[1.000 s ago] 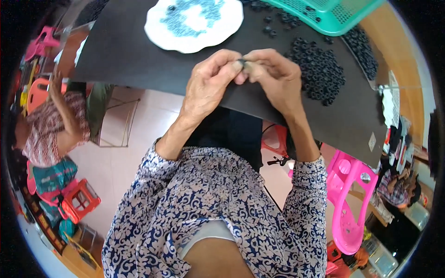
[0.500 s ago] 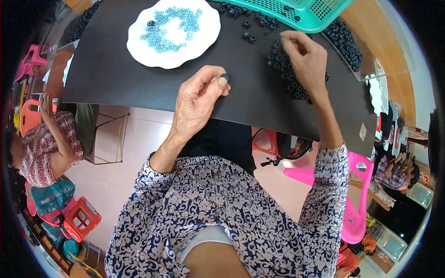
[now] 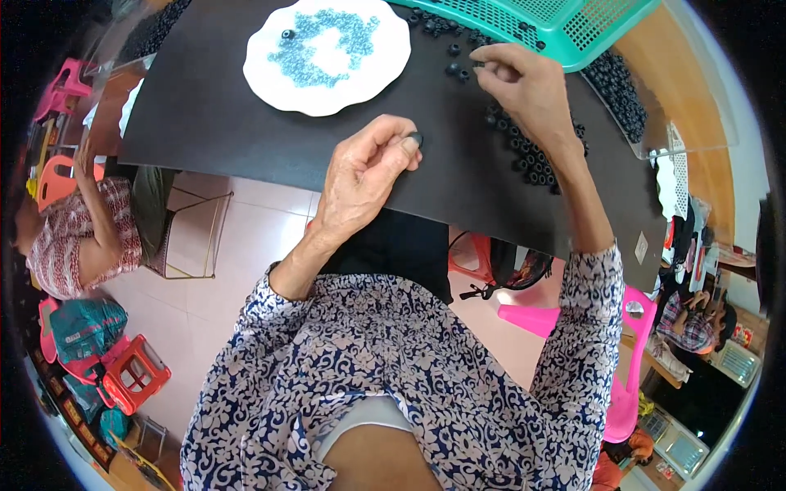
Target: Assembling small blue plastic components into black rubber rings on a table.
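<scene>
Between the thumb and fingers of my left hand (image 3: 364, 176) is a black bead (image 3: 416, 139), held just above the dark table (image 3: 270, 151). My right hand (image 3: 528, 94) is farther forward and to the right, over the black beads. Its thumb and forefinger are pinched close together; whatever is between the tips is too small to make out. A pile of black beads (image 3: 536, 168) lies partly hidden under that hand and wrist. Ahead and to the left, a white wavy-edged plate (image 3: 260, 78) carries many tiny clear-blue beads (image 3: 315, 69) and one larger black bead (image 3: 287, 34).
At the far edge stands a green slotted basket (image 3: 585, 57), loose black beads beside it. A clear-walled tray of black beads (image 3: 616, 94) is at the right. Pink chair (image 3: 626, 352) stands below the table. Another person (image 3: 86, 229) sits at the left.
The view has shifted slightly, moving the plate and basket rightward in the picture. My right hand has come left across the beads, uncovering some of the pile. My left hand keeps its bead.
</scene>
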A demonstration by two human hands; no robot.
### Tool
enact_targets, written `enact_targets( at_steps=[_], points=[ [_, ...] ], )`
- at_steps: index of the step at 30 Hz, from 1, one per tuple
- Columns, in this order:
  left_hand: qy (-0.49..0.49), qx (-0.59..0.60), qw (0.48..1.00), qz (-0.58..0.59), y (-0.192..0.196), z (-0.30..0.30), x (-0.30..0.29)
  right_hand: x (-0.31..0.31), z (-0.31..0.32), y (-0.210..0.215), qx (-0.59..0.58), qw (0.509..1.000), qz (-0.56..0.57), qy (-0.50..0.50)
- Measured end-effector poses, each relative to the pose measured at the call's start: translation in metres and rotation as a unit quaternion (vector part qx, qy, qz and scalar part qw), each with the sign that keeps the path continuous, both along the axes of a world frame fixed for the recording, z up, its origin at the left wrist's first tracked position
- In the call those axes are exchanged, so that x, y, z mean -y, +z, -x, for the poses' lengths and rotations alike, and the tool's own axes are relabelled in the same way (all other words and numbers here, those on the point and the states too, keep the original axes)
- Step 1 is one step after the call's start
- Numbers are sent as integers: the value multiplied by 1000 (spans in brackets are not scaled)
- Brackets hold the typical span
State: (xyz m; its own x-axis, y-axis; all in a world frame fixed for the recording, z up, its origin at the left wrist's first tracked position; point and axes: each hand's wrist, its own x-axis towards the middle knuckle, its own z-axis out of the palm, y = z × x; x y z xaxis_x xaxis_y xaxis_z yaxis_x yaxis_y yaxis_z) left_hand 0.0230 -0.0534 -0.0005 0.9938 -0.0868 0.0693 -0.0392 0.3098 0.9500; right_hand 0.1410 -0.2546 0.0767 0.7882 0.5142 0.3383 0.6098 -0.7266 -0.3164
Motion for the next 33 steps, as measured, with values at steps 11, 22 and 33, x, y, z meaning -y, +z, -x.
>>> enact_targets(
  at_steps=[11,22,33],
  points=[
    [-6,2,998,62,-3,-7,-4,-22,67,-56,-124,957,-259,42],
    [2,0,999,48,3,-3,-7,-21,72,-52,-268,854,-443,55],
    [-4,8,1000,7,9,-1,-17,-30,74,-47,-248,894,-365,78]
  ],
)
